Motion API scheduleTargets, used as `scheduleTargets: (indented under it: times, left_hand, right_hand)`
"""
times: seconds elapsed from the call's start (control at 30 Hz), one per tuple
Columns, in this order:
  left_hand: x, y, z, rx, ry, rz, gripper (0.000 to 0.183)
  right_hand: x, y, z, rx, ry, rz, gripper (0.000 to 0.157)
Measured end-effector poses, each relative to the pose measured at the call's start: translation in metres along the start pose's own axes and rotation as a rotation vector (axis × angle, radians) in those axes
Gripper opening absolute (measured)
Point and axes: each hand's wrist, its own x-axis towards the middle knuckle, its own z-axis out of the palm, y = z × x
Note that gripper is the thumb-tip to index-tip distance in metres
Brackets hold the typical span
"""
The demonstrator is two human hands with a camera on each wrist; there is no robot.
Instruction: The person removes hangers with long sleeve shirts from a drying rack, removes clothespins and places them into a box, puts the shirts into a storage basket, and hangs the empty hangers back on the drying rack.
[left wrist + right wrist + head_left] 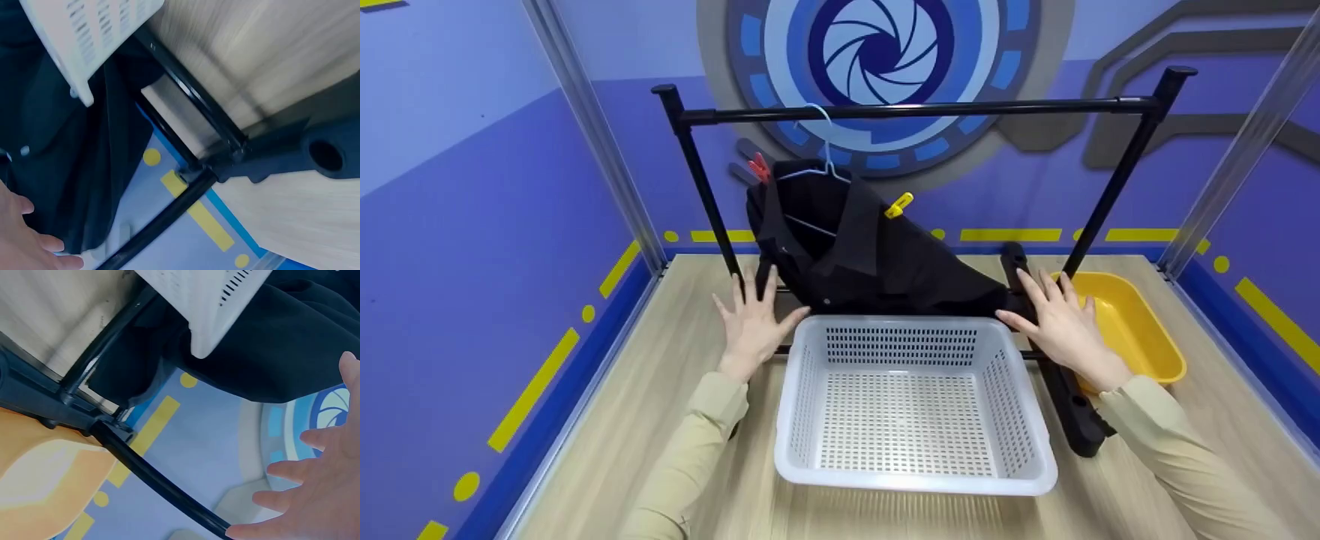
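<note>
Room is offered by tabletop (915,525) at 6 o'clock of the white basket (915,484), backed at 12 by the black garment (919,262); nothing is gripped by the left hand (751,326) at 10 or the right hand (1063,326) at 2 (both fanned wide), sleeves (682,465) slanted in from 8 and 4

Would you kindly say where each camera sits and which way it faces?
Head: head-worn, facing forward and down at the white basket; left hand and right hand show.
Left wrist: wrist-worn, facing garment and rack; left hand partly shows.
Right wrist: wrist-worn, facing rack and yellow tub; right hand shows.
Both wrist views share the basket.
</note>
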Motion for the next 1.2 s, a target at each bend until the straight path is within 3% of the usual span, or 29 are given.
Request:
scheduleTargets:
  times: [0.33, 0.53, 0.7, 0.87, 1.2]
  left_hand:
    - [0.017, -0.021, -0.017, -0.146, 0.076, -0.118, 0.083]
    - [0.027, -0.028, -0.022, -0.347, 0.148, -0.175, 0.077]
    - [0.039, -0.034, -0.024, -0.507, 0.262, -0.219, 0.061]
    - [0.053, -0.037, -0.024, -0.627, 0.309, -0.275, 0.049]
    - [0.068, -0.039, -0.026, -0.689, 0.353, -0.388, 0.047]
  right_hand:
    - [0.004, -0.008, -0.006, 0.007, 0.061, -0.041, 0.077]
    - [0.010, -0.014, -0.008, 0.072, 0.137, -0.095, 0.068]
    - [0.016, -0.023, -0.010, 0.131, 0.159, -0.154, 0.062]
    - [0.019, -0.029, -0.013, 0.174, 0.169, -0.183, 0.057]
    - [0.025, -0.040, -0.015, 0.215, 0.158, -0.198, 0.057]
